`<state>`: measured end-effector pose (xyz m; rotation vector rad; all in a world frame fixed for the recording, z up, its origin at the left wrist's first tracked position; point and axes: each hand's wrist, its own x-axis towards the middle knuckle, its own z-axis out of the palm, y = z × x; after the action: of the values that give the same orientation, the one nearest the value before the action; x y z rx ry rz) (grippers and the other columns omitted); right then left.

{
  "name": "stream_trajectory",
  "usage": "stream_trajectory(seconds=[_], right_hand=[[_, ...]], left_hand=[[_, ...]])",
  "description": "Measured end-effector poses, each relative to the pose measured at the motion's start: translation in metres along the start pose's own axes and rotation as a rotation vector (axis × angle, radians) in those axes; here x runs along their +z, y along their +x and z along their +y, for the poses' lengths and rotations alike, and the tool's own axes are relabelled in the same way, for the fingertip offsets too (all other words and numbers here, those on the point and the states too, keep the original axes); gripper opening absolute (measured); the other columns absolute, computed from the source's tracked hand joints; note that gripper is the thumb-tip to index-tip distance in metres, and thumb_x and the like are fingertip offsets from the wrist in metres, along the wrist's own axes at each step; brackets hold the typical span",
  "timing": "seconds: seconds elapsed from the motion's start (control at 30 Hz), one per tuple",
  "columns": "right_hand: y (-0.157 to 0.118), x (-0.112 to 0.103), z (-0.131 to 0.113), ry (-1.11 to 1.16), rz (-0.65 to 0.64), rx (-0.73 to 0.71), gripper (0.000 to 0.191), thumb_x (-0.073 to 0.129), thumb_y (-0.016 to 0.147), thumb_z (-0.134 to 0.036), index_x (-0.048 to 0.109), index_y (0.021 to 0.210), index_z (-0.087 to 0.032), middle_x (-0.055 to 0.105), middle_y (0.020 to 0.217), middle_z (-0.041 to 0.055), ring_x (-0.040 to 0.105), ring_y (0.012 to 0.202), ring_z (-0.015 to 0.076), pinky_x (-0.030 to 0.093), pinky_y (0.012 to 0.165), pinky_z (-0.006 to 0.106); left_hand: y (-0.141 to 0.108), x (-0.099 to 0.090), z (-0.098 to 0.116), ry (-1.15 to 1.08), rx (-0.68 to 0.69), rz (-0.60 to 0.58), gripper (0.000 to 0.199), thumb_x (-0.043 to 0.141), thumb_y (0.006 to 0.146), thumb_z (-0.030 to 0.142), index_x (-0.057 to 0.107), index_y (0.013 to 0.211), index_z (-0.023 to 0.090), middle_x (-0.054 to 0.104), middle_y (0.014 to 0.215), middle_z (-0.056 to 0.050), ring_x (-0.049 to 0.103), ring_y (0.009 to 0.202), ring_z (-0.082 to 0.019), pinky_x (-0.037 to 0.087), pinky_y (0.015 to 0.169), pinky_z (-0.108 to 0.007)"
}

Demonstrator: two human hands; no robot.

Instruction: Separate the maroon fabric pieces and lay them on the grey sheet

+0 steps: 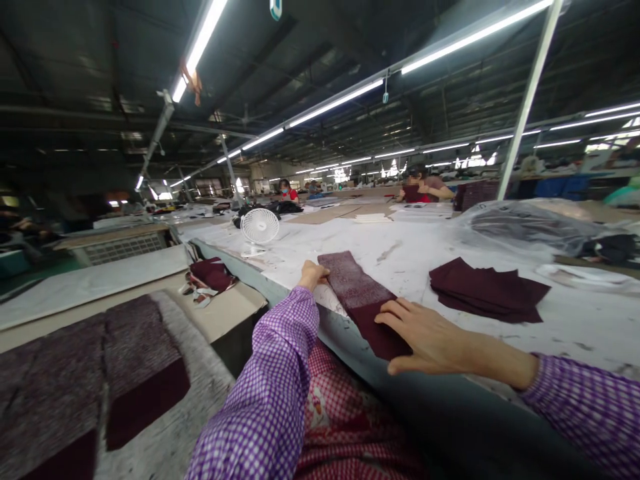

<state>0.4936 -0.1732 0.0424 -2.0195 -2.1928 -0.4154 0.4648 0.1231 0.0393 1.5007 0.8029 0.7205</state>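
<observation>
A long maroon fabric piece (367, 293) lies across the front edge of the white-topped table (295, 257). Its far part looks speckled grey, while the near part is plain dark maroon. My left hand (314, 275) pinches the left edge of the fabric near its far end. With fingers spread, my right hand (425, 333) rests on the near right part of the piece. To the right of that hand lies a loose stack of maroon fabric pieces (487, 290).
A small white fan (259, 227) stands at the table's left edge. On the lower left surface are speckled maroon panels (135, 367) and a bundle of scraps (213, 275). Clear plastic (530, 223) lies at the right. Co-workers (425, 187) sit farther back.
</observation>
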Motion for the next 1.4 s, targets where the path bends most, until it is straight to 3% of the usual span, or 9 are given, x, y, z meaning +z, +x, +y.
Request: stream_trajectory(seconds=[0.13,0.3,0.43,0.57,0.73,1.0,1.13,1.27,1.4], right_hand=[[-0.001,0.000,-0.003,-0.012,-0.001,0.018,0.070,0.053,0.073,-0.070,0.057,0.115,-0.014,0.055,0.106,0.0159,0.048,0.097,0.0306,0.043,0.083,0.047],[0.002,-0.010,-0.010,0.091,-0.033,0.048,0.035,0.042,0.091,-0.049,0.059,0.103,-0.021,0.059,0.098,0.0097,0.053,0.089,0.0230,0.043,0.075,0.035],[0.007,-0.012,-0.004,0.210,-0.038,0.180,0.032,0.033,0.095,-0.037,0.057,0.081,-0.020,0.060,0.082,0.0053,0.054,0.075,0.0173,0.039,0.067,0.029],[0.009,-0.013,0.008,0.357,-0.065,0.340,0.040,0.031,0.092,-0.042,0.048,0.065,-0.019,0.054,0.063,0.0020,0.048,0.059,0.0154,0.035,0.058,0.028],[0.004,-0.025,0.010,0.584,-0.004,0.455,0.043,0.037,0.085,-0.053,0.051,0.063,-0.020,0.057,0.066,0.0034,0.050,0.066,0.0189,0.040,0.063,0.030],[0.005,-0.017,0.019,0.788,0.066,0.579,0.042,0.043,0.078,-0.059,0.053,0.065,-0.020,0.057,0.068,0.0036,0.050,0.073,0.0207,0.043,0.067,0.032],[0.004,-0.015,0.034,0.920,0.179,0.705,0.043,0.047,0.075,-0.062,0.047,0.065,-0.020,0.054,0.068,0.0021,0.048,0.069,0.0175,0.042,0.064,0.030],[0.000,-0.012,0.040,1.054,0.139,0.676,0.045,0.056,0.071,-0.062,0.046,0.067,-0.018,0.050,0.066,-0.0009,0.045,0.062,0.0132,0.041,0.061,0.029],[0.002,0.002,0.048,0.995,0.189,0.675,0.043,0.056,0.074,-0.059,0.050,0.069,-0.017,0.052,0.064,0.0000,0.048,0.059,0.0135,0.042,0.055,0.028]], left_hand=[[-0.001,-0.033,0.006,0.036,-0.054,-0.133,0.031,0.080,0.056,0.010,0.055,0.076,0.011,0.062,0.068,-0.008,0.064,0.071,-0.022,0.054,0.066,-0.037],[-0.024,-0.057,0.011,0.036,0.095,-0.083,0.027,0.076,0.065,0.023,0.057,0.081,0.014,0.062,0.078,-0.005,0.061,0.075,-0.017,0.051,0.070,-0.031],[-0.076,-0.050,-0.009,0.041,0.387,-0.158,0.011,0.064,0.074,0.025,0.062,0.076,0.014,0.063,0.074,-0.003,0.059,0.072,-0.014,0.047,0.068,-0.025],[-0.139,-0.031,-0.028,0.105,0.646,-0.107,0.015,0.055,0.082,0.028,0.064,0.077,0.017,0.066,0.079,-0.003,0.059,0.078,-0.016,0.046,0.079,-0.029],[-0.183,-0.010,-0.028,0.297,0.942,-0.123,0.016,0.049,0.088,0.025,0.064,0.082,0.019,0.066,0.083,-0.004,0.058,0.083,-0.017,0.045,0.078,-0.029],[-0.201,0.018,-0.030,0.559,1.054,-0.262,0.024,0.048,0.090,0.033,0.061,0.104,0.020,0.063,0.101,-0.007,0.055,0.096,-0.019,0.044,0.087,-0.033],[-0.202,0.018,-0.034,0.808,1.113,-0.369,0.059,0.064,0.075,0.052,0.053,0.125,0.023,0.055,0.125,-0.010,0.048,0.112,-0.027,0.040,0.095,-0.042],[-0.194,0.013,-0.034,0.858,1.107,-0.409,0.043,0.055,0.084,0.044,0.056,0.123,0.024,0.058,0.125,-0.007,0.050,0.113,-0.023,0.041,0.097,-0.039],[-0.187,0.009,-0.036,0.896,1.095,-0.396,0.036,0.052,0.088,0.030,0.056,0.123,0.020,0.054,0.132,-0.008,0.044,0.127,-0.022,0.030,0.111,-0.042]])
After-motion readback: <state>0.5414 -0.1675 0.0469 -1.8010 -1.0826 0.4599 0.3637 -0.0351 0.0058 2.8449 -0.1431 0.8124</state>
